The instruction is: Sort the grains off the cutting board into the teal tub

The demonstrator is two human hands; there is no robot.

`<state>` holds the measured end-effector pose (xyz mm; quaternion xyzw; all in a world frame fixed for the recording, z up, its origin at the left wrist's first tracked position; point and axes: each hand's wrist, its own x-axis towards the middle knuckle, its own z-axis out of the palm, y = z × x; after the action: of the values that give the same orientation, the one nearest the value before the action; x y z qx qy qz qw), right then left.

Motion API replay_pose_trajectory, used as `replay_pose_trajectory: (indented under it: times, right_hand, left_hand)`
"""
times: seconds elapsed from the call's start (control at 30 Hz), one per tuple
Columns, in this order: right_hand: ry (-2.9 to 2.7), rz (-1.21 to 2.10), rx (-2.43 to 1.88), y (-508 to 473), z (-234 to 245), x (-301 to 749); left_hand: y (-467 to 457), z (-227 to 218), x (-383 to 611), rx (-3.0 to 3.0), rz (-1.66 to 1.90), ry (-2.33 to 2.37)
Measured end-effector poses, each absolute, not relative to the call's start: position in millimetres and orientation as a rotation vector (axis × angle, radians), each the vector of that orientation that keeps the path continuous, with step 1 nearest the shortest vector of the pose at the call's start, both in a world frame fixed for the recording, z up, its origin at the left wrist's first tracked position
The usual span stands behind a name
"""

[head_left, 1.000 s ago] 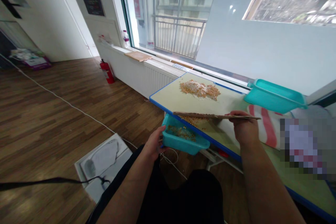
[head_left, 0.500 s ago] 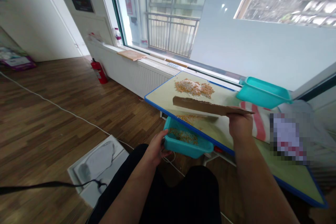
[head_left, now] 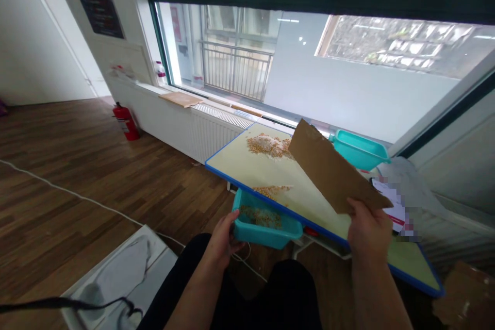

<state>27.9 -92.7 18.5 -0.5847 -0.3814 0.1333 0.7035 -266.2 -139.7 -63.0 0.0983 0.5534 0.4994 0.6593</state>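
Observation:
My left hand (head_left: 221,240) grips the near side of a teal plastic tray (head_left: 266,225) held just below the table's blue front edge; yellow grains lie in it. My right hand (head_left: 369,232) is closed on a brown cardboard sheet (head_left: 332,167), lifted and tilted above the table (head_left: 240,165). A small heap of grains (head_left: 273,191) sits at the table's front edge above the tray. A larger pile of grains mixed with white bits (head_left: 268,145) lies toward the far side.
A second teal tray (head_left: 358,148) stands at the table's far right, beside papers and a plastic bag. A radiator and window run behind. A red fire extinguisher (head_left: 126,121) stands on the wood floor. A white board and black cable lie at lower left.
The cardboard has risen from lying low over the table to a steep tilt in my right hand. My view has swung upward and left. The left hand keeps the tray under the edge.

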Motion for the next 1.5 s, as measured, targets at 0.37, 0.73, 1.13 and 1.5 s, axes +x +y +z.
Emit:
replay_pose_trajectory:
  times: [0.37, 0.73, 1.13, 1.5]
  right_hand:
    - [-1.172, -0.112, -1.98, -168, 30, -11]
    - [-1.362, -0.262, -1.985, -202, 23, -48]
    - [-1.475, -0.442, -1.935, -199, 26, -77]
    - [-1.459, -0.455, -1.855, -212, 24, -108]
  left_hand:
    - [-144, -69, -269, 0.227, 1.145, 1.238]
    - [-140, -65, -281, 0.267, 1.145, 1.226]
    - [-142, -61, -281, 0.269, 1.143, 1.235]
    - [-143, -66, -280, 0.273, 1.155, 1.227]
